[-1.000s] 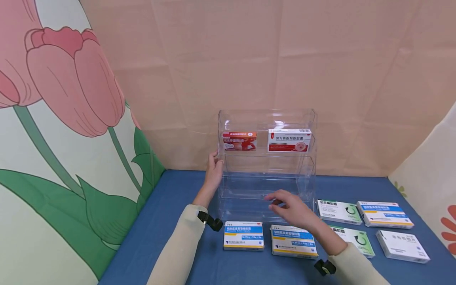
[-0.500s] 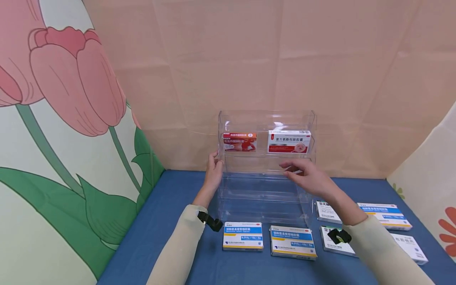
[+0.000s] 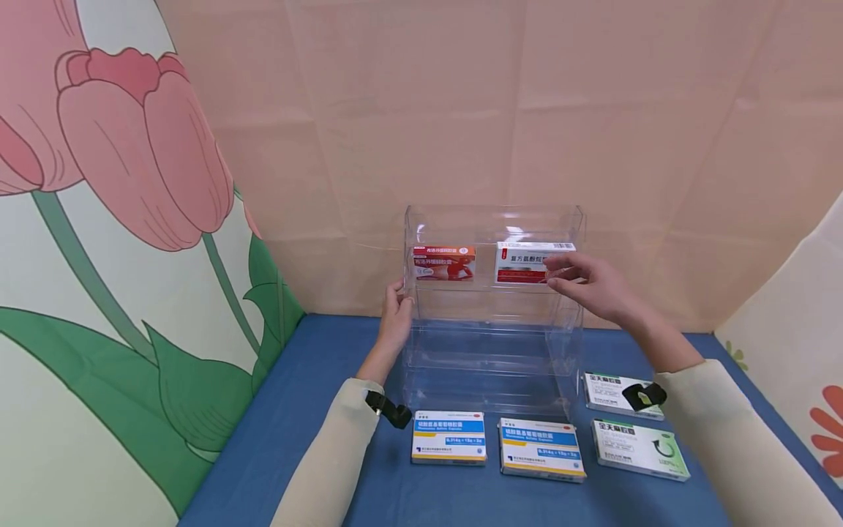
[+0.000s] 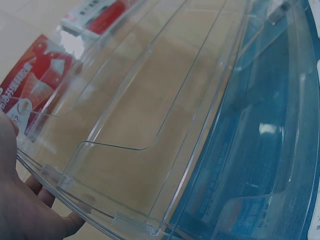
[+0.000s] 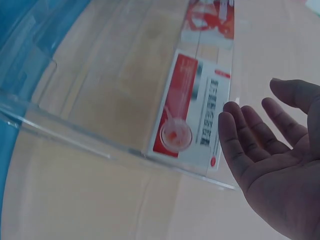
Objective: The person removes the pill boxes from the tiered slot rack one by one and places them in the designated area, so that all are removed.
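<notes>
A clear plastic tiered rack (image 3: 484, 359) stands on the blue cloth. My left hand (image 3: 396, 322) holds its left side; in the left wrist view the fingers (image 4: 42, 195) lie behind the side panel. On an upper tier sit a red medicine box (image 3: 443, 265) at left and a white-and-red medicine box (image 3: 516, 265) at right. My right hand (image 3: 593, 287) is at the right end of the white-and-red box, covering part of it from the head. The right wrist view shows its fingers (image 5: 237, 150) loosely bent, holding nothing, close beside that box (image 5: 192, 112).
Two blue-and-white medicine boxes, a left one (image 3: 449, 438) and a right one (image 3: 543, 450), lie before the rack. Two green-and-white boxes, a near one (image 3: 639, 448) and a far one (image 3: 609, 391), lie to the right, the far one partly under my right sleeve (image 3: 744, 432).
My right hand has risen from the lower tiers up and rightward to the white-and-red box. The right sleeve now hides the far-right boxes. My left hand has stayed on the rack.
</notes>
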`<act>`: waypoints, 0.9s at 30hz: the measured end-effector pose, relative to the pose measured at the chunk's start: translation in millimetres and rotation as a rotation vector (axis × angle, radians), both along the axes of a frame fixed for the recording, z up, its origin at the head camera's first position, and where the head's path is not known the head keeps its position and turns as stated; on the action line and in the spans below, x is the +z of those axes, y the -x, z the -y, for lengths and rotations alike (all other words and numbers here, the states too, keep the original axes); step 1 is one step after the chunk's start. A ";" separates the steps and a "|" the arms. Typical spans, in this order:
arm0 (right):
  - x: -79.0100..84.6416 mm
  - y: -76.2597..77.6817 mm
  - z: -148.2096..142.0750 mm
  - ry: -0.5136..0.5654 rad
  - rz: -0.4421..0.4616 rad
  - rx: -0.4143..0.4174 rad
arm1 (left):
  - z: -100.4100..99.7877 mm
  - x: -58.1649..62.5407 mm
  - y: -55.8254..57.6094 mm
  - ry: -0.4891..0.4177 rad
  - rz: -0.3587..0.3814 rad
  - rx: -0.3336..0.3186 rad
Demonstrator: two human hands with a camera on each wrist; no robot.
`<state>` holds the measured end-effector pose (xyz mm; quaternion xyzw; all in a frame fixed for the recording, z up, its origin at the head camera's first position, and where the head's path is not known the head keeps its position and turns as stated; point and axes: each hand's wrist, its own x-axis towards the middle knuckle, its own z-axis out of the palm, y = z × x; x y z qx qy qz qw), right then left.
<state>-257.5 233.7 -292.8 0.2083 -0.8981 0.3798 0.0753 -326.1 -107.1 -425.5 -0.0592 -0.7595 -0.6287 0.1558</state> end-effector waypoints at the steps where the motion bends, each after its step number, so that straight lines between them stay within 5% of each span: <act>1: 1.2 1.7 -1.9 -0.001 0.009 -0.009 | -0.2 0.2 -0.2 0.000 0.000 0.000; 27: 26.6 31.8 -27.1 -0.075 0.054 -0.151 | -0.1 -2.3 1.9 0.001 0.011 0.013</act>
